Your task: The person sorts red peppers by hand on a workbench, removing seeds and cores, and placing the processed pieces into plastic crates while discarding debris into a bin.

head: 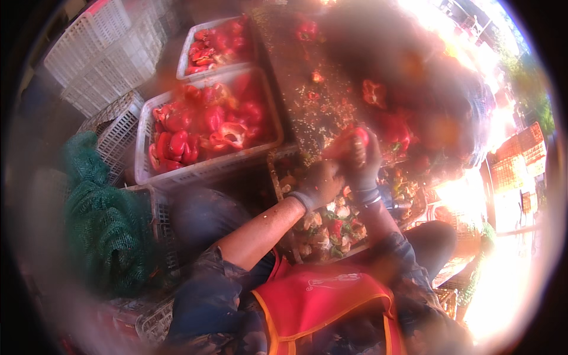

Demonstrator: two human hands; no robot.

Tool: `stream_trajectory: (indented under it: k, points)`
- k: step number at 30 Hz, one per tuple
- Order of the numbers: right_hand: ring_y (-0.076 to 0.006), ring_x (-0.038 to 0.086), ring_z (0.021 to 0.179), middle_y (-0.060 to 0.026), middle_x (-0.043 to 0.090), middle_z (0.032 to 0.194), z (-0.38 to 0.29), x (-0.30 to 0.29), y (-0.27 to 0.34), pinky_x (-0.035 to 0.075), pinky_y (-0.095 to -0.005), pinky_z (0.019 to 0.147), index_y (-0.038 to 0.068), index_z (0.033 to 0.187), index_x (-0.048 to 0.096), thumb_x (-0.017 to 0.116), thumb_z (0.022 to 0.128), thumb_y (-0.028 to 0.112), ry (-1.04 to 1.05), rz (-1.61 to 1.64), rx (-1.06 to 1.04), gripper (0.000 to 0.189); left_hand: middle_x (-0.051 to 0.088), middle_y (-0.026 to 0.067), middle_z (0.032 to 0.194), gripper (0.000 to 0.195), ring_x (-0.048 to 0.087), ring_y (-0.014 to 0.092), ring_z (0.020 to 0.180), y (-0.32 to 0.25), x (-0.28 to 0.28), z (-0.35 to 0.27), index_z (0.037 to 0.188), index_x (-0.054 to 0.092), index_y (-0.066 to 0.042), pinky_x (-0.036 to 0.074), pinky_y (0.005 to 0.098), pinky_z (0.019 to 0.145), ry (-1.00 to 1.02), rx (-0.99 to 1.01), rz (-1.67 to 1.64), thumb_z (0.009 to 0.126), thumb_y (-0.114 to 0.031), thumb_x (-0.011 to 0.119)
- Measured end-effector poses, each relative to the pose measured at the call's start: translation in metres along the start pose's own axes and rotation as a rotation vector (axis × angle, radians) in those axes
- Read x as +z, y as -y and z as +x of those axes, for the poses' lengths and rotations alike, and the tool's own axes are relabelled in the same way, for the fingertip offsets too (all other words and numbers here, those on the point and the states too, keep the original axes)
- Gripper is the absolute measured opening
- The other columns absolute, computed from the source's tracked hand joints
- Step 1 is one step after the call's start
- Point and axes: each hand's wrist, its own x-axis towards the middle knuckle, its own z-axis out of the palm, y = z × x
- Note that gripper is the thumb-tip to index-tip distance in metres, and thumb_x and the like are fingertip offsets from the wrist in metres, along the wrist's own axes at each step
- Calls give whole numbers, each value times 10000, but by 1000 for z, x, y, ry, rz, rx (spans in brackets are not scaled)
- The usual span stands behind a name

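My right hand (368, 166), in a work glove, is closed around a red bell pepper (341, 144) above the edge of a seed-strewn work surface. Gloved as well, my left hand (320, 183) is up against the right one, its fingers curled at the pepper's lower side. Glare and blur hide whether it grips anything. Beneath both hands sits a crate of pepper cores and trimmings (341, 228), pale seed clumps with green stems. Pepper pieces (395, 135) lie just beyond my right hand.
Two white plastic crates (208, 166) (181, 62) of red pepper pieces stand on the left. Green mesh netting (106, 222) drapes below them, near stacked white crates (106, 49). A blurred netted heap (470, 102) rises at right; orange crates (517, 155) stand farther off in strong glare.
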Motion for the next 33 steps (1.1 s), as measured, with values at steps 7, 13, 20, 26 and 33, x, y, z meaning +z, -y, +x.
stream_trajectory:
  k: [7,13,20,26,33]
  points:
    - [-123,586,842,-30,630,959,-12,-5,-16,495,-289,753,28,1149,615,589,947,557,-85,27,-5,567,703,202,906,187,698,333,867,4,0,-15,1023,710,-41,527,410,758,63,-15,-242,885,-138,630]
    - [-144,606,872,-39,653,984,-21,-8,-23,507,-307,784,35,1171,613,579,965,527,-110,-138,-205,535,691,217,871,176,695,335,817,14,20,-12,989,685,-4,522,416,730,26,-132,-201,874,-130,642]
    - [-109,584,824,-23,652,952,-8,-9,-17,497,-282,747,42,1092,620,563,1003,450,-89,236,190,422,645,198,747,163,658,372,738,-7,3,-16,959,643,-24,497,462,676,67,218,146,875,-163,639]
    - [-159,645,827,-75,689,1005,-3,-14,-27,526,-293,755,48,1103,615,560,1014,395,-36,557,428,362,647,175,746,171,660,366,734,1,4,-4,1006,623,-47,493,474,689,140,377,518,884,-167,621]
    - [-155,614,947,-42,660,1060,-19,-9,-54,499,-298,807,48,1201,600,624,983,318,110,336,176,347,638,263,1198,358,642,325,1114,-57,-10,-5,1271,607,-49,497,412,957,-242,476,308,931,-160,607]
